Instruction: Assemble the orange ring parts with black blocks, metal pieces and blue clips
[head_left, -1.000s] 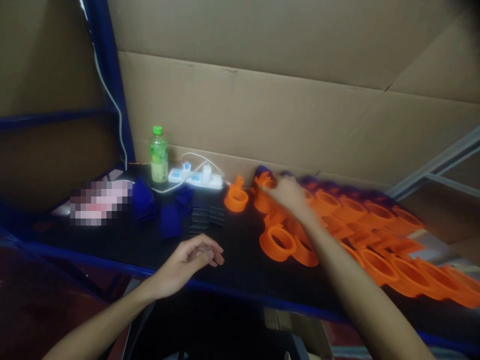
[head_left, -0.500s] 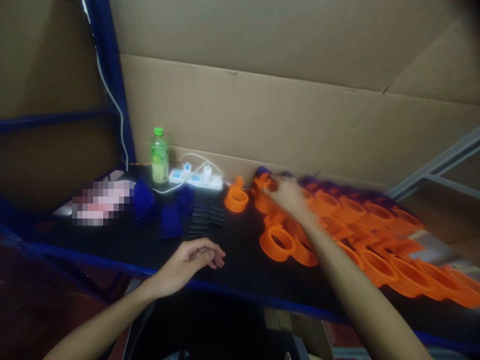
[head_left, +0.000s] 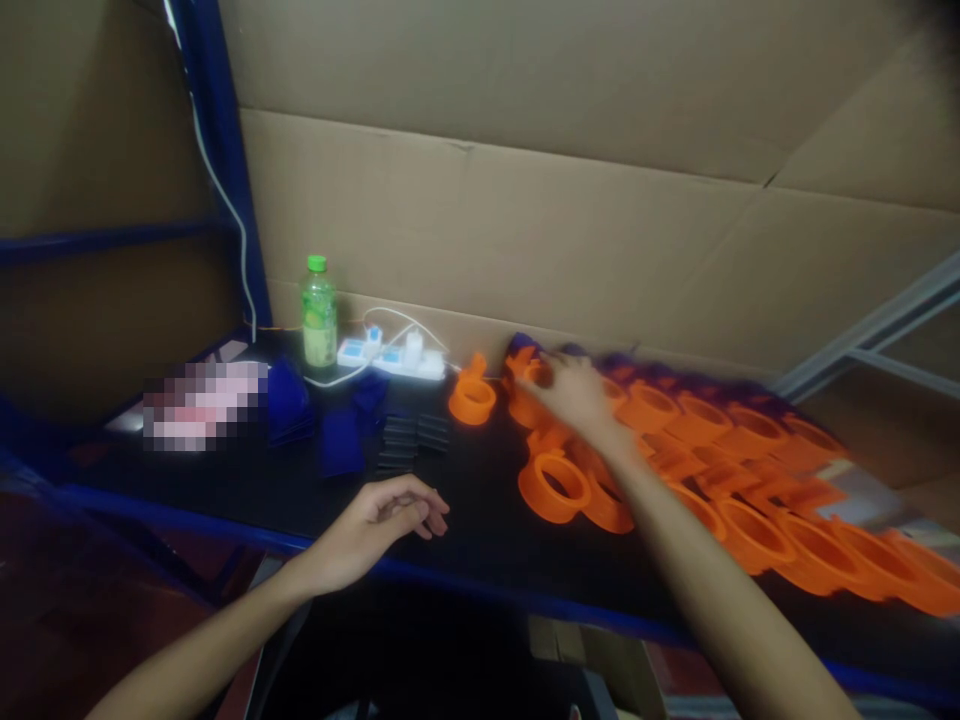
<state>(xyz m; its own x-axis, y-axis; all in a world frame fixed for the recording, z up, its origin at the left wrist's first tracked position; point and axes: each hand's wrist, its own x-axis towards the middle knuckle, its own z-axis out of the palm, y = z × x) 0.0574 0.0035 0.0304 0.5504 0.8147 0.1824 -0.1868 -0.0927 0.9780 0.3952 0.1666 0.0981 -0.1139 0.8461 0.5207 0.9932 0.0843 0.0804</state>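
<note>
My right hand (head_left: 576, 398) reaches to the left end of the back row, its thumb and fingers closed about an orange ring-shaped part (head_left: 525, 405) with a dark blue piece behind it. More orange ring parts (head_left: 556, 487) stand in rows beside and in front of it. A single orange ring part (head_left: 473, 399) with an upright tab sits a little to the left. Over the front of the black tabletop hovers my left hand (head_left: 399, 508), loosely curled, fingers somewhat apart, holding nothing. Just beyond it lie black ribbed strips (head_left: 399, 440) and dark blue flat pieces (head_left: 342, 443).
A green-capped bottle (head_left: 319, 315) and a white power strip (head_left: 394, 357) with plugs and cables stand along the cardboard wall (head_left: 525, 220). At the left a pixelated patch covers something on the table. A blue metal edge (head_left: 480, 592) runs along the table's front.
Hardly anything differs: my right hand stays at the same orange ring part, with only a slight shift of its fingers. My left hand is still.
</note>
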